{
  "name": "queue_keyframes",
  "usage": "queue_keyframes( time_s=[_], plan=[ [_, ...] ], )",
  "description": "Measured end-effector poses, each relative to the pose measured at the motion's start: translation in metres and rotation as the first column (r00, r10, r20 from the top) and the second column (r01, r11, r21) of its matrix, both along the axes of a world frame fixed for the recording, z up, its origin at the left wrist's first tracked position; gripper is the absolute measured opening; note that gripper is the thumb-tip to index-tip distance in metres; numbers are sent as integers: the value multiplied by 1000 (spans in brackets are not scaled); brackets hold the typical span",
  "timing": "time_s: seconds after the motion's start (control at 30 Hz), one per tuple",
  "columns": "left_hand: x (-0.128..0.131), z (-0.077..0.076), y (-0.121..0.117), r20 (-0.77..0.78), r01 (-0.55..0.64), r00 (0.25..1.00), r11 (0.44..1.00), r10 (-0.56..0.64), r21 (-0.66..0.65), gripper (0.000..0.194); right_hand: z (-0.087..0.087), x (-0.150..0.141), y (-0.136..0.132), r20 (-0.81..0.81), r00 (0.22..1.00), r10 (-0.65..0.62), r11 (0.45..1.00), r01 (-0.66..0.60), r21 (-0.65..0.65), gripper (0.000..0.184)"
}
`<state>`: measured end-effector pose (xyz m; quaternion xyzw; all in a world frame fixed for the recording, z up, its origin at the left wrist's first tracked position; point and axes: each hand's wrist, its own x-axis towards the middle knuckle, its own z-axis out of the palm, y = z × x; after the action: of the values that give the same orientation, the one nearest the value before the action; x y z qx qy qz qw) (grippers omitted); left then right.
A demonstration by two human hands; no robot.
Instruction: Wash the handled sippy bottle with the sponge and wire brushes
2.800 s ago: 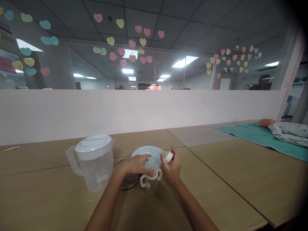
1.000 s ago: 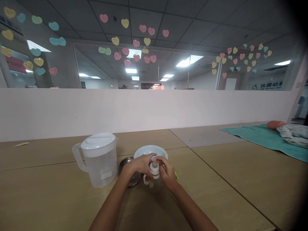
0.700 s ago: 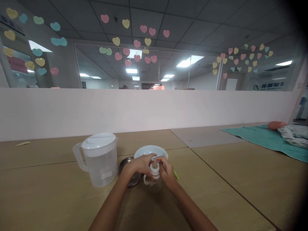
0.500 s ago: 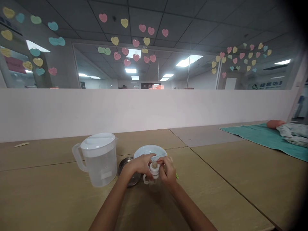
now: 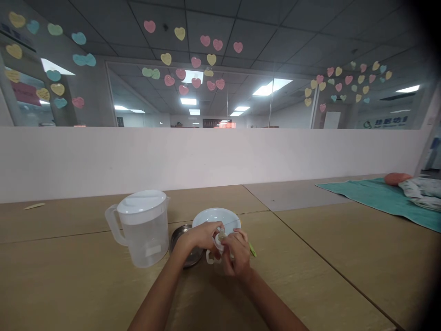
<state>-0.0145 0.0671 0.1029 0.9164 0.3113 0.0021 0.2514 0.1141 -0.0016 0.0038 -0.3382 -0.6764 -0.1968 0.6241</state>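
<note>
Between my two hands stands a baby bottle with a pale nipple, a white collar and a side handle (image 5: 209,257). My left hand (image 5: 204,236) is closed around the collar from the left. On the other side, my right hand (image 5: 238,253) has its fingers bent against the collar and the base of the nipple (image 5: 222,233). Most of the bottle's body is hidden behind the right hand. Just behind the hands is a white bowl (image 5: 213,214). A shallow metal bowl (image 5: 174,246) sits partly under my left wrist. A thin green item (image 5: 253,249) shows beside the right hand.
To the left stands a clear lidded pitcher (image 5: 144,236) with its handle outward. A teal cloth (image 5: 375,197) at the right bears an orange-red object (image 5: 397,179) and patterned fabric (image 5: 422,191). A low white wall (image 5: 206,156) with glass above borders the table.
My right hand has shifted slightly left and down over the bottle's collar, covering more of it. The green item shows more now. My left hand keeps its grip.
</note>
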Motion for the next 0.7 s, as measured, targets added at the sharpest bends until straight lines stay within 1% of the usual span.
queue_keyframes(
  time_s=[0.07, 0.13, 0.23, 0.33, 0.43, 0.53, 0.6, 0.7],
  plan=[
    [-1, 1, 0, 17, 4, 1000, 1000, -4, -2, 53, 1, 0, 1, -120, 990, 69, 996, -76, -52, 23],
    [-1, 1, 0, 42, 5, 999, 1000, -5, -19, 57, 1, 2, 3, -222, 960, 172, 972, -202, -123, 31],
    [-2, 1, -1, 50, -34, 998, 998, 36, -47, 71, -1, 6, 8, -298, 900, 317, 892, -390, -228, 38],
    [-2, 1, -2, 46, -56, 997, 996, 59, -65, 80, 0, 11, 10, -346, 862, 371, 831, -474, -289, 42],
    [-3, 1, -2, 51, -64, 997, 997, 66, -43, 82, 2, 16, 10, -323, 870, 372, 794, -479, -375, 42],
    [-3, 2, -3, 43, -56, 997, 997, 58, -47, 82, 3, 20, 9, -267, 894, 360, 787, -445, -428, 39],
    [-3, 2, -4, 26, -68, 997, 997, 69, -42, 82, 2, 20, 8, -235, 916, 326, 804, -400, -441, 36],
    [-1, 2, -5, 5, -101, 995, 995, 101, -12, 84, -1, 17, 8, -207, 945, 253, 849, -320, -420, 32]
  ],
)
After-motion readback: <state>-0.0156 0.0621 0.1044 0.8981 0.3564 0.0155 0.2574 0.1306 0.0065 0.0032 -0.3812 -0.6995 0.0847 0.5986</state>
